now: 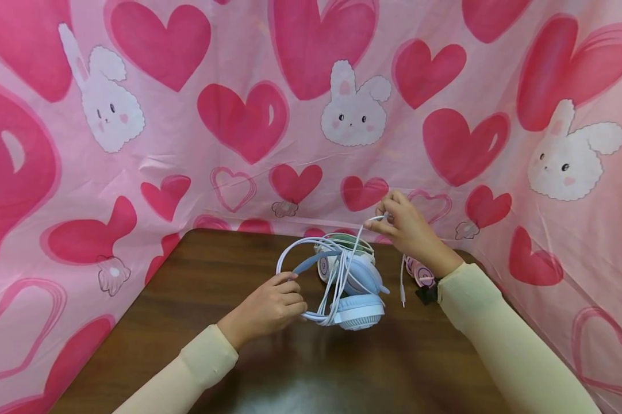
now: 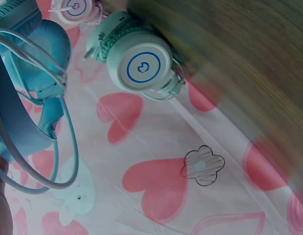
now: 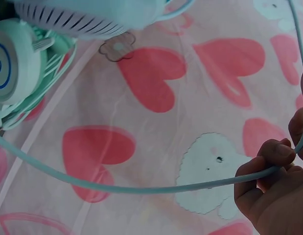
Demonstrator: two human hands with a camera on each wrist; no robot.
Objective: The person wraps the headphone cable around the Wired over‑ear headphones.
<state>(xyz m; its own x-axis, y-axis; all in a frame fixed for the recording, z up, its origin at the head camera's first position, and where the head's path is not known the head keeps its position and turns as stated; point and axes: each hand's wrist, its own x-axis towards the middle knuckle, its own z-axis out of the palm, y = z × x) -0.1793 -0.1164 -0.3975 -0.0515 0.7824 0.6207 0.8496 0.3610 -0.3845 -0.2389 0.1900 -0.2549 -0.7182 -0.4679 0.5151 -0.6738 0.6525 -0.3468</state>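
Observation:
Light-blue headphones [image 1: 361, 312] hang above the table with a pale cable [image 1: 337, 282] looped several times around their headband and ear cups. My left hand [image 1: 267, 306] grips the headband [image 1: 316, 261] on its left side. Up and to the right, my right hand [image 1: 405, 225] pinches the cable, and a loose end with a plug [image 1: 402, 296] dangles below it. In the right wrist view the cable [image 3: 141, 189] runs into the curled fingers [image 3: 278, 152]. Only a sliver of the left hand shows at the edge of the left wrist view.
Green-and-white headphones [image 2: 140, 66] stand at the back of the dark wooden table [image 1: 228, 276], partly behind the blue pair. Pink headphones [image 1: 419, 271] and a small black object [image 1: 427, 295] lie at the right. A pink cloth [image 1: 300, 144] with hearts and rabbits surrounds the table.

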